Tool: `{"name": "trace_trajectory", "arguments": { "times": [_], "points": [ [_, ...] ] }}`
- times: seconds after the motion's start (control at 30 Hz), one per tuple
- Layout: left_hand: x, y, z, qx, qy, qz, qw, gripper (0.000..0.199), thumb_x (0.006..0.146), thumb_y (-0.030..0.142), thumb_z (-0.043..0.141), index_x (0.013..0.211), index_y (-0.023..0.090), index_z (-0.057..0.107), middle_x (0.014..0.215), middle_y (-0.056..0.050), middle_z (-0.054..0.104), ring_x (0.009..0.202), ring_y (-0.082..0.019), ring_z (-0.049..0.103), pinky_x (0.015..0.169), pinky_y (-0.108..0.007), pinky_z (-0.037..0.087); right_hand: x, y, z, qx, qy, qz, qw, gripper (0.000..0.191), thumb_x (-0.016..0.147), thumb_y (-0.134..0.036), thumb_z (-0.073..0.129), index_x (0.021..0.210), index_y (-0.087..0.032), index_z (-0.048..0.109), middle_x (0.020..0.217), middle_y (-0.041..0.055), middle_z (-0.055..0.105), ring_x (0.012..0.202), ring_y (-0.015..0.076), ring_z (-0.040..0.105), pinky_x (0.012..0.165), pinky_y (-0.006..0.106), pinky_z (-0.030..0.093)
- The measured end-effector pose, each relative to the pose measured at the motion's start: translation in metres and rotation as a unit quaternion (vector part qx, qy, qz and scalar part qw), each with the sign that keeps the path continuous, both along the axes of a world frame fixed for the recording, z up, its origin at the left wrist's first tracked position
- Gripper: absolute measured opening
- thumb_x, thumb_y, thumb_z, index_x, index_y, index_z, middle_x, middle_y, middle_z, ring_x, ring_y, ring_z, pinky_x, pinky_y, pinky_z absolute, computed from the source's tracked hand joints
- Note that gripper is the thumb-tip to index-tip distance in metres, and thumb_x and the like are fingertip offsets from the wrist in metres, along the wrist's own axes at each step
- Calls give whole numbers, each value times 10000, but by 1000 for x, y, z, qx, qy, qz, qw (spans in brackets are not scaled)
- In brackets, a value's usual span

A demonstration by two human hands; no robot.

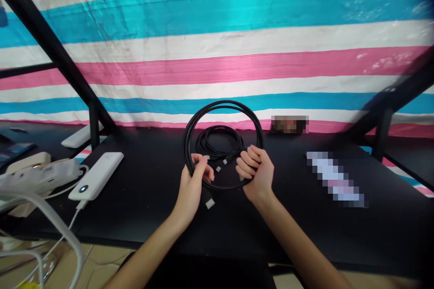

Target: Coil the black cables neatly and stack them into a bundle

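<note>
A black cable [222, 104] is wound into a large upright ring above the table, held between both hands. My left hand [196, 178] pinches the ring's lower left side, thumb against the strands. On the lower right side, my right hand [256, 169] has its fingers curled round the cable. One light-coloured plug [210, 203] hangs just below my left hand. Behind the ring, a second black cable [217, 128] lies coiled on the table, with small light plugs [224, 161] near its front edge.
The black table [145, 216] has a white power bank [98, 176] and a white power strip [44, 178] at left. Blurred-out items sit at the back right [290, 124] and right [334, 178]. Dark frame bars stand before a striped sheet [217, 63].
</note>
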State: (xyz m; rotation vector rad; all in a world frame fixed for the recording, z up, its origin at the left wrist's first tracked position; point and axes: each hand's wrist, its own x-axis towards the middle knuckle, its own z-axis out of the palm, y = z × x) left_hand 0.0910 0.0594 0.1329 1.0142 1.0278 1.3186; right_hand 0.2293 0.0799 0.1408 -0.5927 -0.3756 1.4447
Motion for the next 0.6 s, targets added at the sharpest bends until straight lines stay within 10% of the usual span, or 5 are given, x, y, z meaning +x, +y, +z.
{"name": "trace_trajectory", "arguments": {
  "times": [0.27,0.43,0.6],
  "points": [
    [-10,14,-18,-82,98,-41,991,401,760,536,613,963,228,454,643,66,525,476,-114,568,352,-186,417,4,28,-14,-26,-96,-11,995,420,712,-245,599,495,-207,241,453,-111,174,352,20,117,280,135,141],
    [-1,32,-25,-55,131,48,989,332,842,386,502,1136,268,403,647,79,466,408,-107,530,238,-154,268,11,35,-25,-32,-179,17,983,353,689,-352,654,564,-210,356,494,-89,302,428,69,409,379,183,434],
    [4,77,-38,-67,195,43,978,354,844,220,409,1196,223,375,617,69,497,381,-91,486,285,-160,266,33,55,-45,-49,-435,9,899,186,791,-387,533,807,-205,496,638,-21,569,607,138,608,464,227,519]
  ]
}}
